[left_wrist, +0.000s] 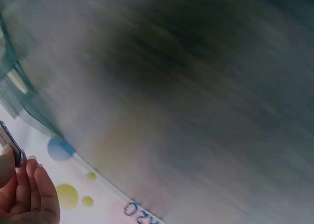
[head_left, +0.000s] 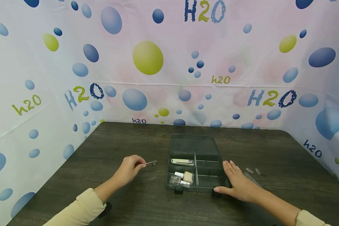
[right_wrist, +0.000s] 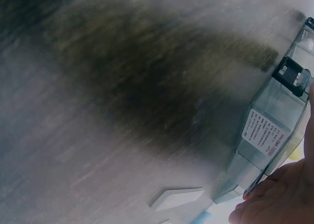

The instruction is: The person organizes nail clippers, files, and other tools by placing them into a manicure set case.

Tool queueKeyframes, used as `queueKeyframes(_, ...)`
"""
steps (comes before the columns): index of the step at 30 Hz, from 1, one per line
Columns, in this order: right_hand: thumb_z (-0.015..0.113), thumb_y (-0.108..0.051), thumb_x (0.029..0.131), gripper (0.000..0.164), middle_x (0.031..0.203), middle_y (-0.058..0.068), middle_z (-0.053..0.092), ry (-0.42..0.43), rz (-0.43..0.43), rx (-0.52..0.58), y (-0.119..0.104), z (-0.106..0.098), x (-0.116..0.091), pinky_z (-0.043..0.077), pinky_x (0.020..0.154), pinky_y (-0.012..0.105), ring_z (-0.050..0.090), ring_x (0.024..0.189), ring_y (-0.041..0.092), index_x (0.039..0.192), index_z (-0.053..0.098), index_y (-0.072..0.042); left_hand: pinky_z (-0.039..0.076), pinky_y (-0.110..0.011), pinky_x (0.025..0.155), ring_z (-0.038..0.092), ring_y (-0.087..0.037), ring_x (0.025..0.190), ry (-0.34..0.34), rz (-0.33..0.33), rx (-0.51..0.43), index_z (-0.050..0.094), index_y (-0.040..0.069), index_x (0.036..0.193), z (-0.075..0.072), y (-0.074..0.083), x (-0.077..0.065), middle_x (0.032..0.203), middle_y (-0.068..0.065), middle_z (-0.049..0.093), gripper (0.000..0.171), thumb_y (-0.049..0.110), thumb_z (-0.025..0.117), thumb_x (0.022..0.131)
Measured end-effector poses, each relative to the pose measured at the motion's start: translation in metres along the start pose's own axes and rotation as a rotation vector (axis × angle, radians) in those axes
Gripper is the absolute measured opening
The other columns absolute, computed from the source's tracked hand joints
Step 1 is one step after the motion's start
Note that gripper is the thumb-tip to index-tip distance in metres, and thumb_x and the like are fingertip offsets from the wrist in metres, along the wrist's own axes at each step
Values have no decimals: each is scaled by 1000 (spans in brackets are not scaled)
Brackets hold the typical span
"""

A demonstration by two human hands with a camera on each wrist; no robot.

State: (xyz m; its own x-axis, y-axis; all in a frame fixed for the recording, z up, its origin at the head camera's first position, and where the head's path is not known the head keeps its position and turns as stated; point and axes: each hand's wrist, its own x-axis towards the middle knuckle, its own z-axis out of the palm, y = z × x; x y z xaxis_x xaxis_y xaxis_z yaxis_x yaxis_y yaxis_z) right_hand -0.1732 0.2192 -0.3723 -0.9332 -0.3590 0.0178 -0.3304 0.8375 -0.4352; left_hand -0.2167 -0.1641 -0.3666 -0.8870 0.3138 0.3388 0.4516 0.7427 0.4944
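Note:
My left hand (head_left: 131,168) pinches a small metal nail clipper (head_left: 151,163) between thumb and fingers, left of the box. The left wrist view shows the same nail clipper (left_wrist: 11,143) at the fingertips. A see-through dark plastic organizer box (head_left: 209,189) lies with its lid (head_left: 193,145) tipped back. Its back left compartment holds a larger cream nail clipper (head_left: 182,162). In the front left one sit small bottles (head_left: 188,177) with white caps. My right hand (head_left: 238,183) rests along the box's right side, fingers straight, thumb at the front corner.
Small clear plastic pieces (head_left: 250,170) and a longer clear strip (head_left: 252,179) lie on the dark wooden table (head_left: 130,141), right of the box. Black latches (head_left: 179,189) stick out at the box's front. A patterned sheet (head_left: 169,94) hangs behind the table and at its sides.

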Motion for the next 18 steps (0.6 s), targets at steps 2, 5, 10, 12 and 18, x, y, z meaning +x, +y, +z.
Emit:
queueKeyframes(2, 62, -61, 77, 108, 149, 33, 15, -3, 3, 1, 0, 0, 0, 12, 108, 65, 10, 137, 51, 143, 18, 12, 45, -17, 54, 51, -4, 63, -10, 16, -18, 67, 2, 83, 3, 5, 2, 79, -3, 63, 5, 6, 64, 85)
queueKeyframes(5, 61, -61, 77, 108, 149, 32, 15, -6, 4, 0, 0, 0, 0, 12, 108, 65, 10, 137, 50, 143, 18, 12, 45, -17, 54, 51, -4, 64, -11, 51, -31, 67, 2, 83, 8, 12, 4, 79, -4, 63, 5, 6, 64, 85)
queueKeyframes(10, 62, -61, 77, 107, 149, 32, 15, -4, 3, 0, 0, 0, 0, 12, 108, 65, 10, 137, 50, 143, 18, 12, 43, -17, 53, 50, -5, 63, 0, 85, -42, 67, 4, 81, 16, 24, 11, 78, -4, 63, 5, 5, 63, 85)
queueKeyframes(12, 62, -60, 77, 107, 149, 32, 15, -3, 2, 0, 0, 0, -1, 12, 107, 65, 10, 137, 51, 143, 18, 12, 43, -17, 53, 50, -5, 63, -1, 95, -50, 67, 4, 81, 19, 27, 14, 79, -5, 63, 5, 5, 64, 85)
queueKeyframes(18, 62, -60, 77, 107, 149, 32, 16, 3, -1, -5, 1, 0, 0, 12, 107, 65, 10, 137, 50, 143, 18, 12, 44, -17, 54, 52, -7, 64, -11, 139, -69, 67, 3, 83, 28, 35, 25, 81, -6, 63, 4, 4, 64, 85)
